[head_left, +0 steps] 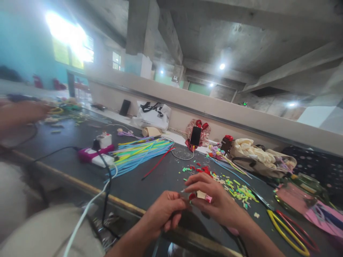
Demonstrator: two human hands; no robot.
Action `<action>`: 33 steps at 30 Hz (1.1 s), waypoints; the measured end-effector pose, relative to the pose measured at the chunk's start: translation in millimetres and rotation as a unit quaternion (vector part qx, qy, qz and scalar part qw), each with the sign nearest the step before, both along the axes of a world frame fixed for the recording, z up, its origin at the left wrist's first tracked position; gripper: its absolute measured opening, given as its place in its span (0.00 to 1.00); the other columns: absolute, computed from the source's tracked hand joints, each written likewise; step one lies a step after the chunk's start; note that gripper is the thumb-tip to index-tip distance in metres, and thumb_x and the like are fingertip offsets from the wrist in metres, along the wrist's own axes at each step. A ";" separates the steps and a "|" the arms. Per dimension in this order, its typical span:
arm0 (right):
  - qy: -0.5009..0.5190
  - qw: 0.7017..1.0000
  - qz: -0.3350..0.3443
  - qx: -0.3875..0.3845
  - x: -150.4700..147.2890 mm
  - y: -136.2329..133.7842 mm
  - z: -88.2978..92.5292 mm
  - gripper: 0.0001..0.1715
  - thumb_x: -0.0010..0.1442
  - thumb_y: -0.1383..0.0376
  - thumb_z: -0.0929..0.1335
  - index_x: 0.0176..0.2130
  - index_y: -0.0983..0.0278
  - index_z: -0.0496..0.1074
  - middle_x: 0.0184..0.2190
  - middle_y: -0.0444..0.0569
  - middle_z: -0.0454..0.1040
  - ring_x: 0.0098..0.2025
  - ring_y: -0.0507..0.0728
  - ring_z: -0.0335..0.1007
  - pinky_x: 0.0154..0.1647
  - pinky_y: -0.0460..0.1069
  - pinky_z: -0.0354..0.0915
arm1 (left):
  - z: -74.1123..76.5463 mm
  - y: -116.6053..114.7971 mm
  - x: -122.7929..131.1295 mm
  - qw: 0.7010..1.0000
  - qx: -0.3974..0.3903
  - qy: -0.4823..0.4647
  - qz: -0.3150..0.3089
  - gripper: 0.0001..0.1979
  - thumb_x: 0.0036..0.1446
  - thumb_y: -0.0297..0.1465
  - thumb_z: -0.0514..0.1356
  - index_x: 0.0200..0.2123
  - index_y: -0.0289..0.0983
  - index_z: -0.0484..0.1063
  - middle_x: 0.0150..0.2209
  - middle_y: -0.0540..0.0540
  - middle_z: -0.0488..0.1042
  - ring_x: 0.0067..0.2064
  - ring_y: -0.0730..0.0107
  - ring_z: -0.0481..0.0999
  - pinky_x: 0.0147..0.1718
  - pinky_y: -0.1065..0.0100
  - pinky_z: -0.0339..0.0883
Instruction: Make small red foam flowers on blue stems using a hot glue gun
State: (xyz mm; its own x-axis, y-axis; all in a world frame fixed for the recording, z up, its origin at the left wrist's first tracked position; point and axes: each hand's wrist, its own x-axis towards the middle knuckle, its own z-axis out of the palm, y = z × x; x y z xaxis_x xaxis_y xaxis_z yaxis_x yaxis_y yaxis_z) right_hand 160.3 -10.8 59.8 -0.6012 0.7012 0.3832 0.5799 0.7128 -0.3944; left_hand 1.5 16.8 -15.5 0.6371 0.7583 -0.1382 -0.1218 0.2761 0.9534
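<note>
My left hand (pixel 170 210) is closed in a pinch above the table's front edge. What its fingertips hold is too small to make out. Close beside it, my right hand (pixel 214 196) curves its fingers around a small bundle of red, cream and pink pieces (pixel 201 195); something thin and pale shows between the two hands. Just beyond them lie short cut bits of fuzzy stem: red ones (pixel 205 170) and yellow-green ones (pixel 239 191). A bundle of long blue, yellow and green fuzzy stems (pixel 142 155) rests further left, with a single red stem (pixel 158 164) beside it.
Scissors (pixel 284 225) with yellow and red handles lie at right. A power strip (pixel 98 157) with trailing cables stands at left. Behind are a phone (pixel 195 136), a white bag (pixel 152 116) and a cloth bag (pixel 252 155). Another person's blurred arm (pixel 21 116) reaches in at far left.
</note>
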 end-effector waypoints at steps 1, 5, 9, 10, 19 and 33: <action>0.007 1.000 -0.003 -0.003 -0.1 0.6 -0.8 0.13 0.53 0.72 0.66 0.40 0.60 0.69 0.42 0.48 0.67 0.46 0.53 0.62 0.47 0.49 0.59 | 0.0 0.1 -0.1 1.000 0.000 0.000 0.001 0.10 0.43 0.33 0.54 0.21 0.32 0.70 0.05 0.57 0.60 0.06 0.85 0.48 0.07 0.78 0.35; 0.025 1.000 -0.012 -0.008 0.6 2.4 -2.7 0.15 0.53 0.71 0.66 0.42 0.60 0.68 0.43 0.48 0.67 0.48 0.54 0.61 0.49 0.50 0.58 | 2.1 -0.8 -0.4 1.000 -0.006 0.005 0.007 0.10 0.42 0.34 0.54 0.20 0.32 0.69 0.04 0.57 0.59 0.05 0.85 0.47 0.06 0.77 0.35; 0.037 0.999 -0.018 -0.007 2.2 2.4 -2.0 0.12 0.52 0.69 0.68 0.39 0.61 0.68 0.43 0.49 0.67 0.47 0.55 0.61 0.48 0.51 0.58 | 4.7 -2.0 -0.2 1.000 -0.014 0.007 0.017 0.11 0.42 0.36 0.55 0.20 0.33 0.69 0.04 0.57 0.58 0.05 0.85 0.46 0.07 0.78 0.34; 0.040 0.999 -0.024 -0.008 2.5 2.1 -1.7 0.10 0.51 0.69 0.68 0.37 0.61 0.69 0.43 0.49 0.67 0.47 0.55 0.61 0.47 0.51 0.58 | 4.9 -2.0 -0.2 1.000 -0.015 0.006 0.019 0.12 0.42 0.36 0.55 0.20 0.33 0.70 0.04 0.57 0.58 0.05 0.85 0.46 0.07 0.78 0.34; 0.032 0.998 -0.053 -0.014 1.3 3.7 0.0 0.05 0.50 0.72 0.68 0.29 0.62 0.70 0.41 0.48 0.67 0.46 0.54 0.62 0.46 0.50 0.57 | 1.3 -0.1 -0.8 0.999 -0.020 -0.004 0.031 0.13 0.44 0.38 0.55 0.21 0.33 0.69 0.04 0.57 0.58 0.05 0.85 0.46 0.06 0.78 0.35; 0.033 0.998 -0.052 -0.007 0.0 4.0 -0.8 0.07 0.50 0.74 0.67 0.28 0.62 0.69 0.40 0.47 0.67 0.45 0.54 0.62 0.46 0.51 0.58 | -1.0 0.0 -1.2 1.000 -0.010 -0.014 0.024 0.17 0.42 0.42 0.57 0.24 0.32 0.70 0.05 0.57 0.59 0.06 0.85 0.46 0.06 0.78 0.35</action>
State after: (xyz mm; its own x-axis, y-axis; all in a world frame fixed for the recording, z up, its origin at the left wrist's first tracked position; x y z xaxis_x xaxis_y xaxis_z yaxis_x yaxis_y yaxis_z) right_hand 160.2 -6.8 59.1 -0.4978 0.7640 0.4104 0.6229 0.6443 -0.4438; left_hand 0.3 16.8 -16.5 0.6032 0.7859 -0.1359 -0.1631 0.2883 0.9435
